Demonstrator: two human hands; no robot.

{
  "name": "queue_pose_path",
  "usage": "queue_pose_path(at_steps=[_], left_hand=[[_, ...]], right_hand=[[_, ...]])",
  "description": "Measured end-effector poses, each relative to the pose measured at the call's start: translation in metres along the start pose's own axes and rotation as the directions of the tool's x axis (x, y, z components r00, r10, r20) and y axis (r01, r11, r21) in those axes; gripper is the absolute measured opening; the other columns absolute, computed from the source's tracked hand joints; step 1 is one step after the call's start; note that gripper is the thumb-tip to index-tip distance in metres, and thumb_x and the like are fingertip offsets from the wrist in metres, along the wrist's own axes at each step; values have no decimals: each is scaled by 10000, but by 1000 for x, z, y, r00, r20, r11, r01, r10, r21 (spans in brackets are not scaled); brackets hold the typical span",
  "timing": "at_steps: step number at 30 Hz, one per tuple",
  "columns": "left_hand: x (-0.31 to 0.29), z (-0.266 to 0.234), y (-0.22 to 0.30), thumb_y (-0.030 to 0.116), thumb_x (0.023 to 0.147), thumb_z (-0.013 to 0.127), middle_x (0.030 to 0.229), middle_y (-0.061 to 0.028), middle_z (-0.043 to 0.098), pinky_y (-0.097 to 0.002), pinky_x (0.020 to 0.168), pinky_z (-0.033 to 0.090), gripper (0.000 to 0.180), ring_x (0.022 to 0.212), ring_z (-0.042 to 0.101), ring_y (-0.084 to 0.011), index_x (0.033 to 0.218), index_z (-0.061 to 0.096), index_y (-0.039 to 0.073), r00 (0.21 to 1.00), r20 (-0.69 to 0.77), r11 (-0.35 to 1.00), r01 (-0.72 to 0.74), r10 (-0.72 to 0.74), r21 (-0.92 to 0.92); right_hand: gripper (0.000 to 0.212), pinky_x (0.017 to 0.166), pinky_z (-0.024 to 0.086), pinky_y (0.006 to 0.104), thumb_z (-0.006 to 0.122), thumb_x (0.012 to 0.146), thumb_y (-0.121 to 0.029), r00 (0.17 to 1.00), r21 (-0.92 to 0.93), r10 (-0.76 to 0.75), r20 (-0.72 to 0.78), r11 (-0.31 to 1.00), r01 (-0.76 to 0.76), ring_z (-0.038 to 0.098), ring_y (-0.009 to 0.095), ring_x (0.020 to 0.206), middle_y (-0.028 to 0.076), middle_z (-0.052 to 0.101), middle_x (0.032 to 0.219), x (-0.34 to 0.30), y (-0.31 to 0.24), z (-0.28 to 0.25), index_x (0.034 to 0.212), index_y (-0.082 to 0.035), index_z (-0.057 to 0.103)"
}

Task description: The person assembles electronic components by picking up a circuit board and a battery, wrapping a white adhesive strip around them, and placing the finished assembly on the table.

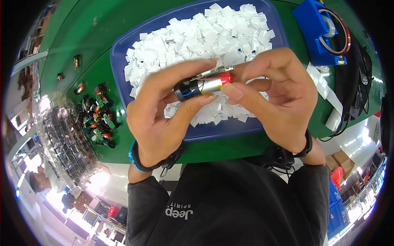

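A cylindrical battery [210,85] with a silver body, a black end and a red end is held up over a blue tray [119,65]. Thin red and blue wires run along it, and a narrow circuit board [214,72] lies against its upper side. My left hand [158,108] is closed around the black end, thumb below and fingers above. At the red end, the thumb and fingers of my right hand [283,96] pinch the tip. Small white paper squares [197,37] fill the tray beneath both hands.
On the green table [61,94], a pile of small circuit boards with batteries [98,117] lies left of the tray, beside plastic-wrapped trays [67,135]. A blue tape dispenser [314,33] stands far right. A white paper strip [324,86] and a black bag [355,82] lie nearby.
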State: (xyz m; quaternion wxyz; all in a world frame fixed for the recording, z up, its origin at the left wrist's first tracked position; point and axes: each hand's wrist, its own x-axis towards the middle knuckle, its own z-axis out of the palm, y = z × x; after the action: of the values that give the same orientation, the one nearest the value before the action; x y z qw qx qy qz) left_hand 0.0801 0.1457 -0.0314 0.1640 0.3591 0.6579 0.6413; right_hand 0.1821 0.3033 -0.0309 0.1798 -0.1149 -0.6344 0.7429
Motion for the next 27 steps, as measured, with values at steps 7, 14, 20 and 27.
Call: queue_pose_path(at_steps=[7, 14, 20, 27], left_hand=[[0, -7, 9, -65, 777, 735, 1068, -229, 679, -352, 911, 510, 383, 1025, 662, -269, 1132, 603, -116, 987, 137, 927, -128, 84, 354], [2, -7, 7, -21, 718, 785, 963, -129, 705, -276, 658, 540, 355, 751, 663, -211, 1061, 694, -3, 982, 85, 877, -187, 167, 442], [18, -15, 19, -60, 803, 702, 1018, -124, 681, -277, 752, 536, 319, 852, 658, -189, 1113, 627, -52, 980, 166, 951, 59, -113, 302], [133, -92, -24, 224, 882, 687, 915, -51, 669, -266, 647, 508, 253, 767, 595, -124, 1065, 672, 50, 929, 138, 808, 217, -343, 548]], right_hand=[[274, 705, 589, 280, 678, 820, 125, 1000, 50, -11, -6, 999, 12, 669, 174, 842, 146, 655, 909, 0, -1, -1, 967, -2, 484], [301, 689, 584, 288, 672, 829, 116, 986, 113, 150, 73, 981, -157, 670, 170, 844, 150, 672, 952, 2, -2, -2, 1043, 15, 486], [282, 679, 580, 296, 628, 887, 53, 977, 48, 197, 76, 978, -201, 667, 162, 842, 129, 674, 981, 3, -2, -3, 1128, 39, 481], [220, 671, 548, 281, 542, 979, -92, 983, 95, 156, 98, 982, -165, 646, 152, 843, 122, 673, 983, 6, -5, 1, 1161, 26, 500]])
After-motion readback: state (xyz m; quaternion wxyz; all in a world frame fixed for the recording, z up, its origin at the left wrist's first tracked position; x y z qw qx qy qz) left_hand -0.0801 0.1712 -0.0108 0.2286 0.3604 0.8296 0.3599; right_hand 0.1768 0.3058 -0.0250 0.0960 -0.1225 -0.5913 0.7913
